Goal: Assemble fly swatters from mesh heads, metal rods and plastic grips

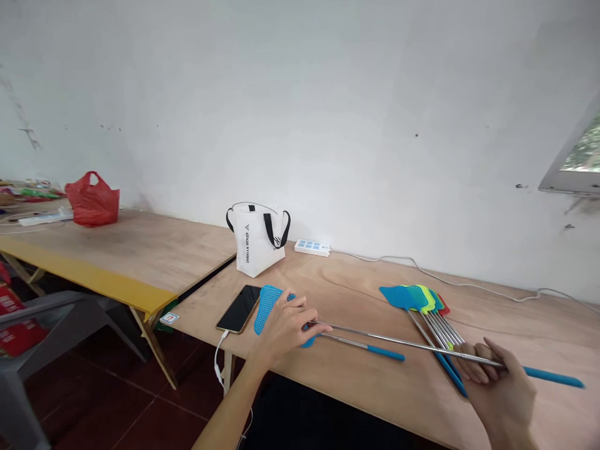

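Note:
My right hand [499, 381] is wrapped round the silver shaft of a fly swatter [403, 341], whose blue grip sticks out to the right. At the shaft's far left end, my left hand [290, 322] has its fingers closed over the neck. Blue perforated mesh [268, 305] shows on both sides of the left hand; which head belongs to which shaft I cannot tell. Below the held shaft, a second fly swatter with a shorter shaft and blue grip [385, 352] rests on the table. Several fanned fly swatters [398, 296], blue, green, yellow and red, lie beyond my right hand.
On the wooden table [347, 390], a phone [239, 308] with a white cable lies left of my left hand. A white bag [257, 240] and a power strip [312, 247] stand by the wall. A red plastic bag [96, 203] sits on the left table, with a grey chair [70, 325] before it.

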`<state>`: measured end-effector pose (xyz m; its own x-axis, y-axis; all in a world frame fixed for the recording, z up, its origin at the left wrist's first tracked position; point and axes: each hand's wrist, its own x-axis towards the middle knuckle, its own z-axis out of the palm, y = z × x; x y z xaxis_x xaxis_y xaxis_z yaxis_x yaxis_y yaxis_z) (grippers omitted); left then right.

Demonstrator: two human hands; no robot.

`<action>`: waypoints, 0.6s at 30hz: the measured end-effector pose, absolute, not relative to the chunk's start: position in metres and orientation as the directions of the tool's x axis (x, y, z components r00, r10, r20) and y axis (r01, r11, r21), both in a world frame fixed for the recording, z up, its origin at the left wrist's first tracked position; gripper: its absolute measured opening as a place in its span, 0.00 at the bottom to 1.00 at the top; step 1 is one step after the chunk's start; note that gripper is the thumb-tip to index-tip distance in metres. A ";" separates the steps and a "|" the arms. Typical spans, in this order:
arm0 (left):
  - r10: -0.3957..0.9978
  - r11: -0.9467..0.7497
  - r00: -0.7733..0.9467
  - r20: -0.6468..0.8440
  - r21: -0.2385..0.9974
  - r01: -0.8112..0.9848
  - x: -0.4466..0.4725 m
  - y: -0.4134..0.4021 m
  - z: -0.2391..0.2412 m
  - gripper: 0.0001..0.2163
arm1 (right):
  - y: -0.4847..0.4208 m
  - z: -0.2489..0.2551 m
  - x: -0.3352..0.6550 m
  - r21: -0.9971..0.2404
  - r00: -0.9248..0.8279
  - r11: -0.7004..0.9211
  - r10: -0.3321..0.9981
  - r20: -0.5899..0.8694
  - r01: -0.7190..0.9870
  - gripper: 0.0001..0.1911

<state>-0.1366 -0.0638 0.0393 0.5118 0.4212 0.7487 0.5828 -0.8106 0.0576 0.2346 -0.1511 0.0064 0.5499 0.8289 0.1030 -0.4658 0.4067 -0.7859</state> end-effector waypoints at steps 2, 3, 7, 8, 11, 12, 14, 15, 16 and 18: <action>0.405 -0.812 0.527 0.747 0.029 0.583 -0.130 -0.068 0.039 0.22 | -0.149 0.005 0.229 -0.779 0.532 0.419 0.836 0.132 -0.466 0.28; 0.390 -0.816 0.534 0.750 0.013 0.578 -0.126 -0.070 0.038 0.21 | -0.148 0.004 0.224 -0.780 0.514 0.417 0.845 0.145 -0.466 0.28; 0.345 -0.837 0.564 0.750 -0.026 0.547 -0.108 -0.078 0.034 0.20 | -0.144 0.004 0.190 -0.775 0.428 0.380 0.890 0.158 -0.504 0.27; 0.346 -0.839 0.571 0.744 -0.026 0.543 -0.106 -0.079 0.034 0.20 | -0.143 0.004 0.180 -0.768 0.407 0.363 0.901 0.147 -0.527 0.27; 0.358 -0.844 0.584 0.729 -0.016 0.537 -0.103 -0.080 0.033 0.20 | -0.140 -0.002 0.151 -0.764 0.331 0.289 0.938 0.104 -0.578 0.28; 0.356 -0.848 0.588 0.726 -0.014 0.530 -0.102 -0.081 0.032 0.20 | -0.140 -0.006 0.141 -0.773 0.316 0.265 0.945 0.087 -0.577 0.28; 0.338 -0.862 0.607 0.720 -0.022 0.506 -0.097 -0.084 0.029 0.20 | -0.140 -0.013 0.120 -0.803 0.291 0.217 0.955 0.057 -0.555 0.27; 0.322 -0.870 0.618 0.717 -0.033 0.492 -0.094 -0.085 0.027 0.20 | -0.141 -0.016 0.110 -0.820 0.271 0.194 0.961 0.049 -0.539 0.28; 0.312 -0.875 0.630 0.711 -0.043 0.481 -0.091 -0.087 0.025 0.19 | -0.141 -0.019 0.100 -0.823 0.221 0.168 0.974 0.053 -0.542 0.29; 0.310 -0.878 0.653 0.691 -0.054 0.475 -0.086 -0.089 0.021 0.20 | -0.144 -0.023 0.085 -0.820 0.148 0.131 0.987 0.058 -0.557 0.30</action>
<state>-0.0861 -0.0892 0.0213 0.6529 0.3103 0.6910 0.4748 -0.8784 -0.0541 0.0855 -0.1435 -0.0226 0.1482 0.9873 0.0575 -0.5565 0.1314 -0.8204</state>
